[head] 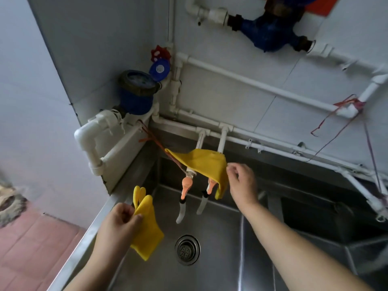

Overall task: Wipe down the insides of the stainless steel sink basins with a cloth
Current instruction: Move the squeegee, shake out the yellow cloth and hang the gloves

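My left hand (121, 219) pinches a yellow cloth (148, 232) above the left rim of the stainless steel sink basin (220, 227). A second yellow cloth (203, 162) hangs draped over the two taps (186, 185) at the back of the basin. My right hand (241, 181) reaches to the draped cloth's right edge, fingers curled beside it; whether it grips the cloth is unclear. The round drain strainer (187, 249) sits in the basin floor below the taps. A second basin (315, 211) lies to the right, dark and partly hidden.
White pipes (241, 80) run along the tiled wall behind the sink. A blue water meter (136, 91) and a red valve (160, 53) stand in the left corner. Red strings (336, 127) hang from the pipes at right. Reddish floor tiles (37, 248) show at lower left.
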`<state>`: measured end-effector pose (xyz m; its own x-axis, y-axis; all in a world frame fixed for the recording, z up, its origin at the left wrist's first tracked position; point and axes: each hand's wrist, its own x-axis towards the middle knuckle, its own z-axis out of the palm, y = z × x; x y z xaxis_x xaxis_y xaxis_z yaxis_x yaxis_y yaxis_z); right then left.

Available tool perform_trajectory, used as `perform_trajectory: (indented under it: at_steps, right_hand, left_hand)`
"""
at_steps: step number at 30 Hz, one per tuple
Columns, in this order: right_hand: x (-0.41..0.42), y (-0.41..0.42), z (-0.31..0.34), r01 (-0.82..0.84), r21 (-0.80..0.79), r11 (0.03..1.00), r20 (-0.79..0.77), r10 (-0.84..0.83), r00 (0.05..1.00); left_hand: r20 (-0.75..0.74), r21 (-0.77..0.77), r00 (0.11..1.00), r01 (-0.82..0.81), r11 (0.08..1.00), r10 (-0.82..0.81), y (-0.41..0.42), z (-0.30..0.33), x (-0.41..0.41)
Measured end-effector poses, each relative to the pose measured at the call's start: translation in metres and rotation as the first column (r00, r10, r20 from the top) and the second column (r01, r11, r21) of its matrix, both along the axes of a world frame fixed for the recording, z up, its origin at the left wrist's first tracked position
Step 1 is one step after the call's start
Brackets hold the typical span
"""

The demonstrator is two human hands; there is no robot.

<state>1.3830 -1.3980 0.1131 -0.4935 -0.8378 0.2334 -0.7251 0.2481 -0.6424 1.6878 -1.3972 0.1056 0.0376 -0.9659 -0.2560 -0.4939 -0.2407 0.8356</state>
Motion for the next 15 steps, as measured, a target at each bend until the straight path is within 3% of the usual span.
perform_trajectory:
  at_steps: [2,6,12,15]
  right_hand:
    - [-0.004,-0.021,0.005,0.070,0.152,0.986,0.188,-0.098,0.977]
    - [-0.001,-0.044,-0.001,0.072,0.318,0.945,0.537,-0.242,0.808]
    - [-0.008,-0.036,0.001,0.258,0.279,0.925,0.397,-0.356,0.846]
    - [-0.011,-0.020,0.020,0.251,0.184,0.950,0.342,-0.301,0.890]
  left_hand:
    - [0.001,0.007,1.000,0.027,1.000,-0.027,-0.004,0.002,0.003]
    - [0.031,-0.015,0.997,0.077,0.997,-0.077,-0.008,0.006,0.011]
    - [0.034,-0.062,0.991,0.132,0.989,-0.130,-0.014,0.014,0.024]
    - [0.010,-0.107,0.988,0.154,0.982,-0.154,-0.018,0.022,0.021]
